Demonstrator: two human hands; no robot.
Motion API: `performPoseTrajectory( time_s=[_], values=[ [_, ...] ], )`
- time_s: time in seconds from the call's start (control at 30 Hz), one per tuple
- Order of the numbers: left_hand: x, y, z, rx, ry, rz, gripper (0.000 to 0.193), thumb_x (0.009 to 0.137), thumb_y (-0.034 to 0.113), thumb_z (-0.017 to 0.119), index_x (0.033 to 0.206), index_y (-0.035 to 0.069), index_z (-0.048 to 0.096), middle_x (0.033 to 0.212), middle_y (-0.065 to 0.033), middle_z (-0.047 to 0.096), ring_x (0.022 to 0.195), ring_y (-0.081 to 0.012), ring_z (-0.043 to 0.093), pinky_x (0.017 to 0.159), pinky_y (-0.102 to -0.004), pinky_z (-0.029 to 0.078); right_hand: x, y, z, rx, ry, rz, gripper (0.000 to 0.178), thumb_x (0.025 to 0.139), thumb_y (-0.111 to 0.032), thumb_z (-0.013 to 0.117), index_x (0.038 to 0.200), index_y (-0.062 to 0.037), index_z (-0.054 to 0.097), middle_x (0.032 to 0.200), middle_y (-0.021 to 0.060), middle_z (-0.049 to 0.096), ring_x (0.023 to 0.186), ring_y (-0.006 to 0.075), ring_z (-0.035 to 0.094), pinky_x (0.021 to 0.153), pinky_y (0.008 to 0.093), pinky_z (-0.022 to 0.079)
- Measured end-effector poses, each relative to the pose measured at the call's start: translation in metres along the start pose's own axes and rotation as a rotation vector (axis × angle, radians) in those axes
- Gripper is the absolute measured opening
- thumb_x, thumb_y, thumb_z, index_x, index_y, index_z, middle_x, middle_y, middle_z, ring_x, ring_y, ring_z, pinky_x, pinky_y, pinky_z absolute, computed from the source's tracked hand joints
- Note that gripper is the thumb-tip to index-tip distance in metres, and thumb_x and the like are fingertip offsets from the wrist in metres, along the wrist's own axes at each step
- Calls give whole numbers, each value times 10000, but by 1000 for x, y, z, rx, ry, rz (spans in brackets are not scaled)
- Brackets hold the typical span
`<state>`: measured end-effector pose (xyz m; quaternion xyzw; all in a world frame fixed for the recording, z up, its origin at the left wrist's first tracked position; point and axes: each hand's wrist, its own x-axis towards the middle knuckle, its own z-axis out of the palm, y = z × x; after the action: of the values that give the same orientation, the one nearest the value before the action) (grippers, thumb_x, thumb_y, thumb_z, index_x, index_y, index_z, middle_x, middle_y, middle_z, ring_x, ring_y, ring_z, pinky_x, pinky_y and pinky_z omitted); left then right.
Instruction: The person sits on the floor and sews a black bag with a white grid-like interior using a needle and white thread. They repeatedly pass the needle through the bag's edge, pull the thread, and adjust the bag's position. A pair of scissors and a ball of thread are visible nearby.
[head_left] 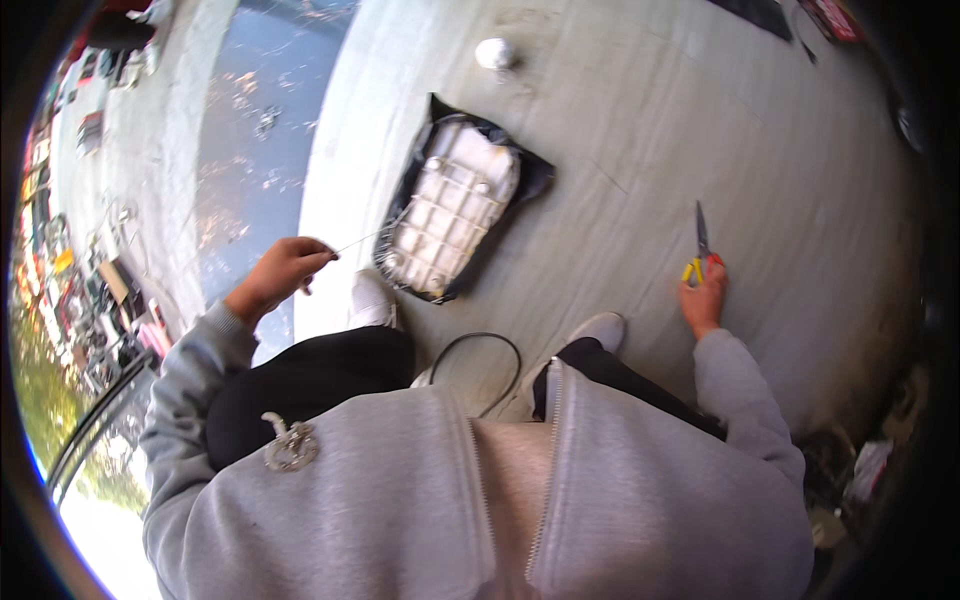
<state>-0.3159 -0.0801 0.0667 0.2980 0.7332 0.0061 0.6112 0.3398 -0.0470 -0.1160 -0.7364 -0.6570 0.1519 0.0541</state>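
My left hand (280,272) is closed in a pinch on a thin string (360,240), which runs taut to the near left side of a seat cushion. That cushion (448,212) lies bottom up on the floor in front of my feet. Its pale, padded underside is crossed by a grid of cord, and a black cover (535,172) wraps round its edges. Out to the right, my right hand (704,298) grips scissors (702,240) by their yellow and red handles. Their dark blades point away from me and look closed.
A white ball (493,54), perhaps of string, sits beyond the cushion. A black cable loop (485,337) lies between my shoes (603,328). Assorted clutter (110,290) lines the left side, past a shiny blue-grey strip of floor (262,130). Dark items (760,15) lie far right.
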Motion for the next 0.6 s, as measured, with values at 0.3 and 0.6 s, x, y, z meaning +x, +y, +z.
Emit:
performPoseTrajectory(
  time_s=[0.3,0.6],
  values=[
    [6,-12,8,-138,3,-18,230,939,163,617,1067,-17,683,818,-25,646,619,-79,528,545,-245,492,11,10,-3,143,-163,217,450,677,-55,722,1071,70,546,1012,205,589,998,354,601,900,389,474],
    [8,-11,5,-123,-53,21,221,938,158,641,1077,-5,695,857,-17,667,664,-62,559,541,-238,487,20,28,19,108,-341,411,404,703,-91,697,1048,54,545,970,183,610,876,305,629,824,394,496]
  ],
)
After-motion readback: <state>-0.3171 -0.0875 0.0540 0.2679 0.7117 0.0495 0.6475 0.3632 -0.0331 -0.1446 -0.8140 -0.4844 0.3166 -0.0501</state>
